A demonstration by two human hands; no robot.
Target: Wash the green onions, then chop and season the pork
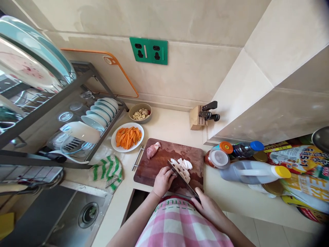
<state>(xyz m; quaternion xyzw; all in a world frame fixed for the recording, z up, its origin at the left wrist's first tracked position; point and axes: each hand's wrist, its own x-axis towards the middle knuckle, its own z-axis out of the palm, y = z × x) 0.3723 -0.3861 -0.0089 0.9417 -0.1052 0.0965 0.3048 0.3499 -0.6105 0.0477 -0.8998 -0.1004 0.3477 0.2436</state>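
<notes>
A dark brown cutting board (159,164) lies on the counter in front of me. My right hand (207,203) is closed around the handle of a kitchen knife (185,180), whose blade slants across the board. Against the blade's left side, my left hand (164,180) has its fingers bent and pressed together; what lies under the fingertips is hidden. Sliced pale meat (183,168) is gathered along the right side of the blade. A chunk of raw pink meat (153,150) rests apart at the board's upper left.
Left of the board are a plate of sliced carrots (113,142), a bowl (150,118), a striped cloth (109,171), a sink (69,219) and a dish rack (94,73). A knife block (194,118) stands behind; bottles (246,173) and jars crowd the right.
</notes>
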